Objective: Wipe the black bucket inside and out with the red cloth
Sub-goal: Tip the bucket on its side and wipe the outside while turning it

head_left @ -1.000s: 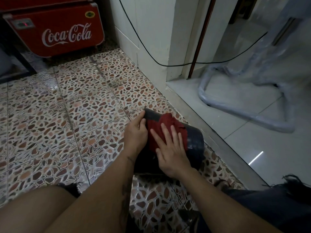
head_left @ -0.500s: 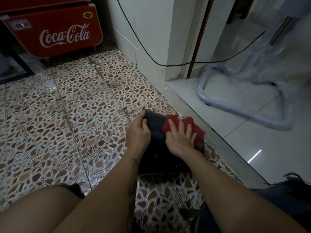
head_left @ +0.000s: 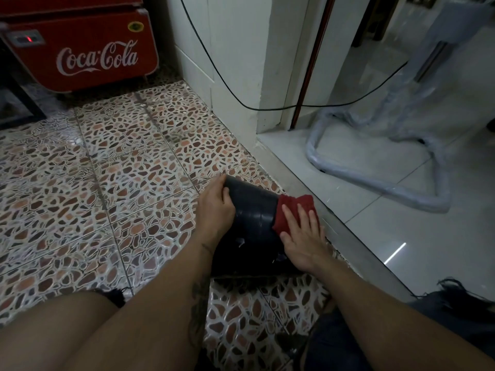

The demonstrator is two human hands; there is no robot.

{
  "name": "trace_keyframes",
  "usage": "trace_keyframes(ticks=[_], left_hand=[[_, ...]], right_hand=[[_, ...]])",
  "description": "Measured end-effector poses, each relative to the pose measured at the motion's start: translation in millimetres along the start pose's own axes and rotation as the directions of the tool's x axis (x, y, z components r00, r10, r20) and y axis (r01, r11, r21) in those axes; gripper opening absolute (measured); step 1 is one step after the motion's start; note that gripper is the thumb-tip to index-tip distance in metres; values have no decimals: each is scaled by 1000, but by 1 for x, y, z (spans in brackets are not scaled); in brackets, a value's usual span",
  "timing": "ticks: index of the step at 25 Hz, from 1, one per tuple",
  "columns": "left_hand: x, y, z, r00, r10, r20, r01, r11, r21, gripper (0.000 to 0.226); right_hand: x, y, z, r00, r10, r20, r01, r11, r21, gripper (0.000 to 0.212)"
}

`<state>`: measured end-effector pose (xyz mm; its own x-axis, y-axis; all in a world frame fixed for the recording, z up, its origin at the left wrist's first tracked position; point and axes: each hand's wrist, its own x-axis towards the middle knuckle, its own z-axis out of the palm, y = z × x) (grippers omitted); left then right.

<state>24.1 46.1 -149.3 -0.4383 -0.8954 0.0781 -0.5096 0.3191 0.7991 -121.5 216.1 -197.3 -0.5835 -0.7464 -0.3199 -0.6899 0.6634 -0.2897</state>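
The bucket (head_left: 251, 210) lies on its side on the tiled floor (head_left: 120, 170), beside the metal threshold (head_left: 348, 234). The left hand (head_left: 215, 210) curls its fingers (head_left: 226, 199) around the bucket's far end, gripping it. The right hand (head_left: 301, 236) presses the cloth (head_left: 293, 207) flat against the bucket's right side, fingers (head_left: 302, 215) extended and slightly spread.

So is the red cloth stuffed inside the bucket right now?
No, the red cloth is pressed flat under the right hand against the outside of the black bucket, which lies on its side.
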Motion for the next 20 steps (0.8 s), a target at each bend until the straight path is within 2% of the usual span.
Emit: trace_keyframes(ticks=[4,8,11,13,15,17,20], left_hand=[[-54,-19,-12,989,147,4,-146,979,146,55],[-50,-19,-15,990,138,25,-140,969,205,56],[-40,-4,-13,995,98,-1,-97,984,149,51],[-35,0,-15,996,84,-25,-80,988,133,45],[-28,-1,-18,998,30,-47,-25,993,116,42],[-25,-5,-20,997,-35,-70,39,998,48,39],[-33,-6,-14,995,-4,-97,3,1000,-16,38]], right_hand=[[29,-12,-21,995,74,66,-76,997,28,64],[45,-24,-39,982,109,151,-117,992,45,64],[39,-62,-39,988,-61,142,47,994,98,63],[22,-81,-22,968,-235,89,220,964,147,62],[1,-73,-2,940,-342,12,335,925,179,63],[-6,-43,5,961,-275,-44,278,941,193,63],[7,-8,-9,999,-15,33,8,981,193,53]])
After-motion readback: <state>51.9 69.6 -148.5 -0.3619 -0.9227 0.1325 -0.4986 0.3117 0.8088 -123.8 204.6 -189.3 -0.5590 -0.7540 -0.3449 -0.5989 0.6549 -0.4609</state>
